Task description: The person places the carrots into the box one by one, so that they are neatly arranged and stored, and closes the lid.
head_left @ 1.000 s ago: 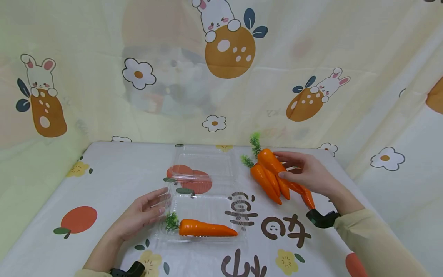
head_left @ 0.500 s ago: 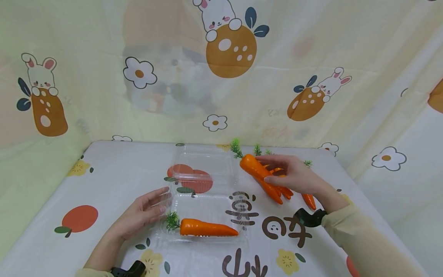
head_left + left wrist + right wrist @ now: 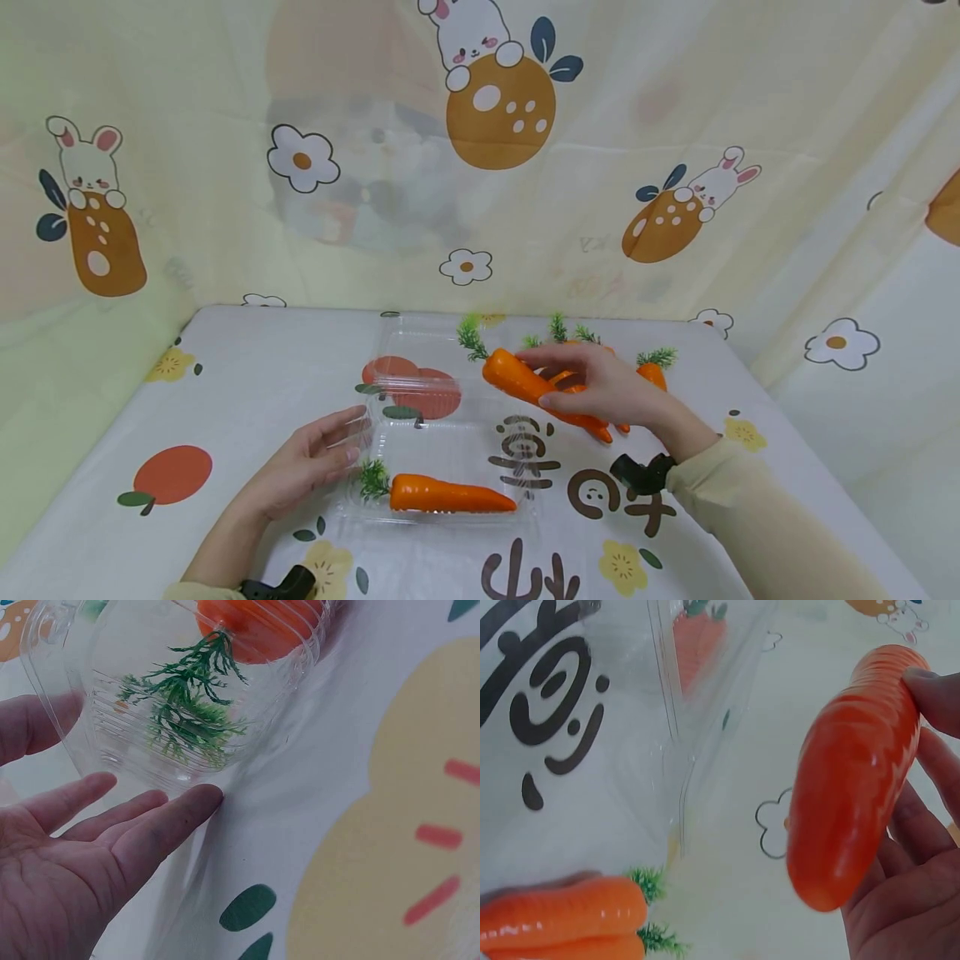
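A clear plastic clamshell box lies with its lid folded back. Inside its front edge is one carrot with green leaves, lying sideways. At the box's left side is my left hand; in the left wrist view its straight fingers touch or nearly touch the ribbed wall. My right hand pinches another carrot between thumb and fingers, to the right of the box, leafy end toward the lid. In the right wrist view that carrot is seen from its tapered, ridged tip to its blunt end.
More carrots lie behind and beneath my right hand, partly hidden; their leaves show. A separate carrot lies to the right. A printed cloth covers the table, and a patterned curtain hangs at its back edge.
My right hand has moved left toward the box, carrying a carrot away from the pile. Left hand, box and the carrot inside it have stayed put.
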Tool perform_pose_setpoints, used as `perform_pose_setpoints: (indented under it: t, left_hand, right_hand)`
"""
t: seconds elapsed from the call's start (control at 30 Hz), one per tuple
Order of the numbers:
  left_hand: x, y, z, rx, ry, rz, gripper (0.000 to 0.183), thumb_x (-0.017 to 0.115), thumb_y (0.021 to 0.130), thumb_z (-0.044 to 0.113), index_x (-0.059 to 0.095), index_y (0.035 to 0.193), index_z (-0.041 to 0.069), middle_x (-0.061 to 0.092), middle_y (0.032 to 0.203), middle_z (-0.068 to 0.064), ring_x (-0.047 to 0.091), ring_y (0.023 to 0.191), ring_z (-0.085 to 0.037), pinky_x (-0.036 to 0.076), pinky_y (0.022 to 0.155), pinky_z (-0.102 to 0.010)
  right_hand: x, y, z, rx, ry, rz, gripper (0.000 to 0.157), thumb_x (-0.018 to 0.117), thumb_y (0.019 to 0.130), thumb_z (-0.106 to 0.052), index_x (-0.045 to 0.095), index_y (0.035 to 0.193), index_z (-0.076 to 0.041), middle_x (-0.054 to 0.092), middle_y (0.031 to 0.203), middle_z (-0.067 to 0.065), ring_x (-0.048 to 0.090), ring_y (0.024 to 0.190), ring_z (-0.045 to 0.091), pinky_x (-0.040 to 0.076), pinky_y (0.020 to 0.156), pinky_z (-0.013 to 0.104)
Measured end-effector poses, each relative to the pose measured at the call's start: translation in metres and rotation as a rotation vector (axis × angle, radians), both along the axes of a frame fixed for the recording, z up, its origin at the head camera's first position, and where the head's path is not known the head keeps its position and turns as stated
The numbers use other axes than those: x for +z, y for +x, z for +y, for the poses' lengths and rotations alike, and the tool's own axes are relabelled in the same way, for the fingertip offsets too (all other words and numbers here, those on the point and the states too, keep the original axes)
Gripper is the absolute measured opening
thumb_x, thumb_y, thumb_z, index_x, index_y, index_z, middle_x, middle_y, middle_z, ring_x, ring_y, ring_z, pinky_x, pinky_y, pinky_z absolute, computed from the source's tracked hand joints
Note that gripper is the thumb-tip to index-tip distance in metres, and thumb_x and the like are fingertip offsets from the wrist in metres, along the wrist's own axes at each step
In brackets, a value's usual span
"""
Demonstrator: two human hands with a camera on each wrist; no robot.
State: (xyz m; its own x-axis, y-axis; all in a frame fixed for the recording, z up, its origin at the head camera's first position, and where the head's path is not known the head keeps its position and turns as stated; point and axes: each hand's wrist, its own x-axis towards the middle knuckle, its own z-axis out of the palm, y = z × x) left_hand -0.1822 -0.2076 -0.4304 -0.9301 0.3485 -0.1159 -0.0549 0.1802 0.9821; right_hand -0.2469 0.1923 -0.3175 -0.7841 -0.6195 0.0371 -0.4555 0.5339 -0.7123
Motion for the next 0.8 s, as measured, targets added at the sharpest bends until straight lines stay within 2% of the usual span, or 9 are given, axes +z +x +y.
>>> perform_pose_setpoints:
  t: [0.47, 0.6, 0.8]
  left_hand:
    - [0.0, 0.0, -0.001, 0.004, -0.008, 0.005, 0.069, 0.06, 0.101, 0.021, 0.029, 0.16, 0.001, 0.034, 0.162, -0.027, 0.04, 0.147, -0.047, 0.051, 0.108, -0.049]
    - [-0.001, -0.001, -0.001, 0.001, -0.006, 0.006, 0.069, 0.06, 0.101, 0.02, 0.029, 0.16, 0.001, 0.034, 0.162, -0.028, 0.041, 0.146, -0.047, 0.051, 0.108, -0.048]
    - [-0.001, -0.001, -0.001, -0.008, 0.001, 0.007, 0.069, 0.06, 0.102, 0.019, 0.028, 0.159, 0.0, 0.034, 0.162, -0.028, 0.042, 0.146, -0.046, 0.053, 0.107, -0.043]
  right_hand:
    - [-0.006, 0.004, -0.036, 0.103, 0.024, -0.062, 0.054, 0.073, 0.093, -0.013, 0.059, 0.145, -0.019, 0.068, 0.133, 0.0, 0.064, 0.114, 0.019, 0.058, 0.095, 0.031]
    - [-0.007, 0.005, -0.048, 0.146, 0.035, -0.091, 0.053, 0.071, 0.094, -0.012, 0.059, 0.145, -0.02, 0.067, 0.133, -0.002, 0.063, 0.114, 0.018, 0.057, 0.096, 0.033]
    - [-0.01, 0.005, -0.063, 0.213, 0.044, -0.087, 0.053, 0.07, 0.093, -0.01, 0.06, 0.144, -0.019, 0.067, 0.136, -0.002, 0.065, 0.112, 0.017, 0.058, 0.094, 0.031]
